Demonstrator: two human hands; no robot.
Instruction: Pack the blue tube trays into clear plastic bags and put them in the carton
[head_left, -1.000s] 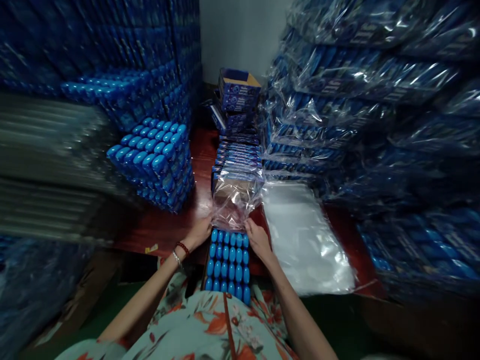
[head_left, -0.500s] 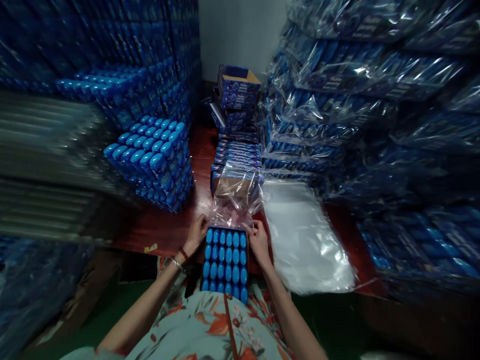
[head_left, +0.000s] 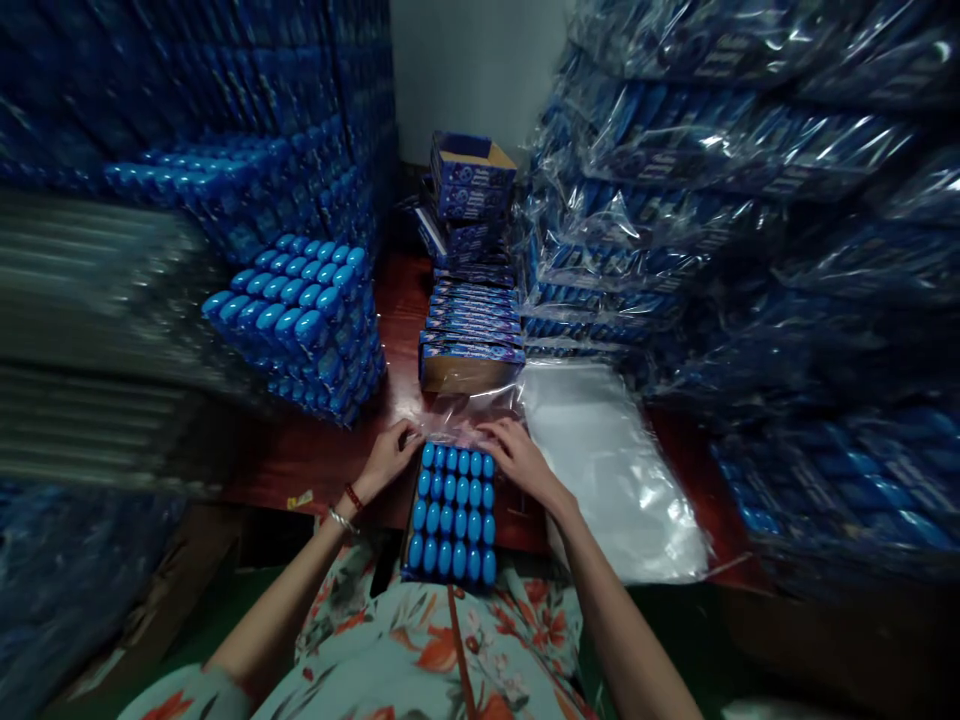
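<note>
A shallow box (head_left: pixel 410 565) filled with rows of glossy blue egg-shaped pieces (head_left: pixel 458 520) lies close to my body at the table's front edge. At its far end a thin clear plastic bag (head_left: pixel 480 405) spreads over the tabletop. My left hand (head_left: pixel 390 452) pinches the bag beside the box's far left corner. My right hand (head_left: pixel 519 458) reaches over the far right corner, its bent fingers on the bag. Part of the bag's mouth is hidden under the fingers.
A pile of flat clear bags (head_left: pixel 607 470) lies to the right. Folded printed cartons (head_left: pixel 471 325) stand in a row ahead, an open box (head_left: pixel 472 175) behind them. Stacked blue pieces (head_left: pixel 300 320) rise on the left, wrapped boxes (head_left: pixel 660 220) on the right.
The bag, which stood puffed up before, now lies lower and flatter. My right hand has shifted inward over the box's far corner. The box's near end now shows more fully.
</note>
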